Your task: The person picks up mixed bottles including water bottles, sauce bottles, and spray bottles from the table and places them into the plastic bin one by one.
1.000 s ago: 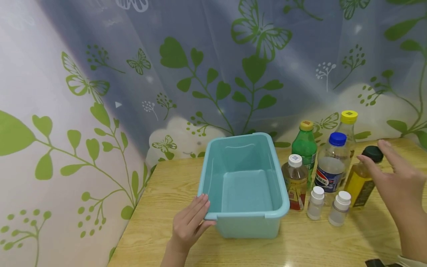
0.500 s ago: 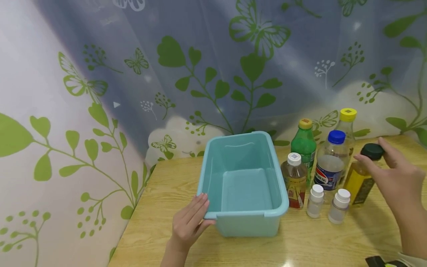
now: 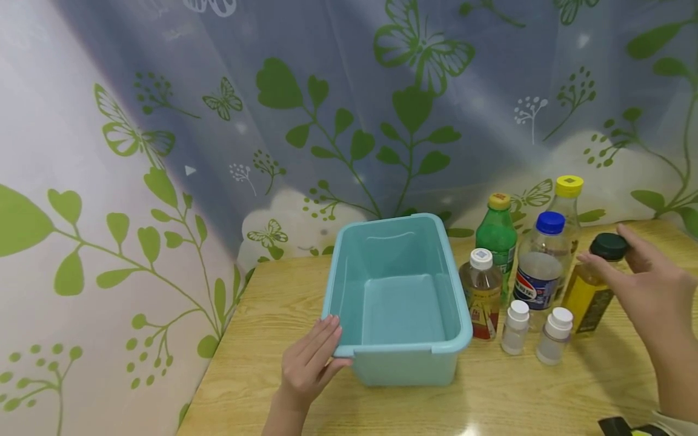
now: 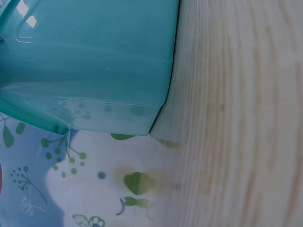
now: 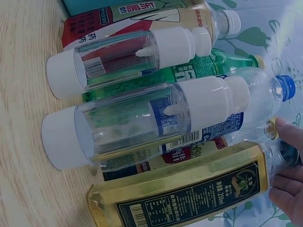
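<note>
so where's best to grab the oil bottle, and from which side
Probably by the neck, under its dark cap, from above and the right: the oil bottle stands upright and narrows there, the blue-capped bottle and a small bottle crowd its left, and no bottle shows to its right.

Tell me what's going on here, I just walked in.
Someone's right grip is round the dark cap of the yellow bottle, which appears to stand on the table. Their left grip holds the near left corner of the bin. Six other bottles stand upright to the right of the bin, and no bottle is in it.
</note>
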Demonstrator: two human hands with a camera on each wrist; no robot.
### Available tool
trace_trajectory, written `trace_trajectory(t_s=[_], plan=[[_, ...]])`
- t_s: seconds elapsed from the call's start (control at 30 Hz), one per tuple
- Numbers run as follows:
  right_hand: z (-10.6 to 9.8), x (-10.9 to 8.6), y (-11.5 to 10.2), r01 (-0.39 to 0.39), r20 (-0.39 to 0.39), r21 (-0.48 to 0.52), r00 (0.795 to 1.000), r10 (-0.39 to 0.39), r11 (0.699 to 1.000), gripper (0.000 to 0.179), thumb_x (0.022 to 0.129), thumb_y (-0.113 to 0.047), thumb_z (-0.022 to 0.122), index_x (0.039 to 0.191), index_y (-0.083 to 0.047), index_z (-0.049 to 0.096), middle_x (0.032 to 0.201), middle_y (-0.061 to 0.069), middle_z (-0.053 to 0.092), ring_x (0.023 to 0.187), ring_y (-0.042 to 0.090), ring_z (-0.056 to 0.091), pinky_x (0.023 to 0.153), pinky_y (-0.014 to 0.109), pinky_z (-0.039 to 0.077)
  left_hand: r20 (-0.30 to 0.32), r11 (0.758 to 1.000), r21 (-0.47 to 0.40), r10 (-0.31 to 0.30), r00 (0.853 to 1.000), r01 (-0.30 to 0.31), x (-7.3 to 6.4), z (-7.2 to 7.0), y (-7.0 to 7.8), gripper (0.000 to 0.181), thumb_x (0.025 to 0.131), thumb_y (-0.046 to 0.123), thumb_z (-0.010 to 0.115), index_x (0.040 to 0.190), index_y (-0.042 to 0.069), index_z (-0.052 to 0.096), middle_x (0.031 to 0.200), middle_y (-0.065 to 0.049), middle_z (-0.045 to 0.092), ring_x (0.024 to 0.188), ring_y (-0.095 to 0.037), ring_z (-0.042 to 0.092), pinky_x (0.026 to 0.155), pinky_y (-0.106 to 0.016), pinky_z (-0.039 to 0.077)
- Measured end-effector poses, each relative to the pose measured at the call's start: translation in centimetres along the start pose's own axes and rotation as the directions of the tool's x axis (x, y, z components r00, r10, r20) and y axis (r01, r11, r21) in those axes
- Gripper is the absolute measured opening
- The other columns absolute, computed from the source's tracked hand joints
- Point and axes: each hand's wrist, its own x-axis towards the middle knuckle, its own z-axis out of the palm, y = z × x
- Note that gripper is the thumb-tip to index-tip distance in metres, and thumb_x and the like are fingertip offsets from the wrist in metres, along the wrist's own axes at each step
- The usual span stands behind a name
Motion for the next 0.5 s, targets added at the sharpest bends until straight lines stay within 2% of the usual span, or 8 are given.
trace_trajectory(t_s=[0.07,0.13,0.2,0.27,0.37,0.5], plan=[[0.03,0.06,0.02,0.013,-0.001,0.009,1.0,-0.013,1.0,0.062,0.078,-0.012,0.078,0.134,-0.013,0.053,0.124,0.01,0.059,0.102,-0.028,0.037,0.103,0.013,0.037,0.001,1.0,-0.002,-0.002,1.0,0.002,0.01,-0.03,0.03,0.04,0.09,0.027,0.064,0.083,-0.012,0.07,0.085,-0.025,0.07,0.072,-0.033,0.07,0.076,-0.036,0.059],[0.06,0.11,0.08,0.025,0.0,0.015,1.0,-0.025,1.0,0.058,0.078,-0.013,0.078,0.131,-0.011,0.056,0.119,-0.01,0.06,0.102,-0.028,0.038,0.103,0.014,0.037,0.003,1.0,-0.002,-0.005,1.0,0.005,0.03,-0.05,0.06,0.04,0.091,0.027,0.063,0.084,-0.011,0.07,0.085,-0.025,0.07,0.072,-0.033,0.07,0.076,-0.036,0.059],[0.07,0.11,0.2,0.038,0.012,0.029,0.999,-0.038,0.999,0.052,0.079,-0.013,0.078,0.127,-0.009,0.06,0.109,-0.029,0.055,0.102,-0.028,0.039,0.105,0.015,0.036,0.002,1.0,-0.001,-0.006,1.0,0.006,0.05,-0.05,0.08,0.04,0.09,0.028,0.064,0.084,-0.011,0.07,0.085,-0.025,0.07,0.072,-0.033,0.07,0.076,-0.036,0.059],[0.05,0.09,0.26,0.05,0.028,0.035,0.998,-0.051,0.998,0.045,0.079,-0.014,0.077,0.122,-0.007,0.063,0.097,-0.042,0.048,0.099,-0.03,0.039,0.105,0.013,0.036,0.002,1.0,-0.001,-0.006,1.0,0.006,0.06,-0.04,0.08,0.04,0.09,0.028,0.064,0.085,-0.011,0.07,0.085,-0.025,0.07,0.072,-0.033,0.07,0.076,-0.036,0.059],[0.0,0.08,0.27,0.063,0.041,0.018,0.997,-0.063,0.998,0.039,0.079,-0.014,0.078,0.114,-0.003,0.064,0.088,-0.049,0.042,0.092,-0.033,0.036,0.097,0.003,0.035,0.0,1.0,0.0,-0.004,1.0,0.004,0.06,-0.03,0.07,0.04,0.09,0.028,0.064,0.085,-0.011,0.07,0.085,-0.025,0.07,0.072,-0.033,0.07,0.077,-0.036,0.059],[-0.03,0.17,0.14,0.036,0.062,0.004,0.997,-0.036,0.999,0.039,0.08,-0.015,0.077,0.113,-0.001,0.063,0.084,-0.052,0.039,0.08,-0.032,0.043,0.073,-0.007,0.037,0.004,1.0,0.004,-0.006,1.0,0.006,0.05,-0.03,0.01,0.04,0.09,0.028,0.063,0.085,-0.011,0.07,0.085,-0.025,0.07,0.072,-0.032,0.07,0.076,-0.036,0.059]])
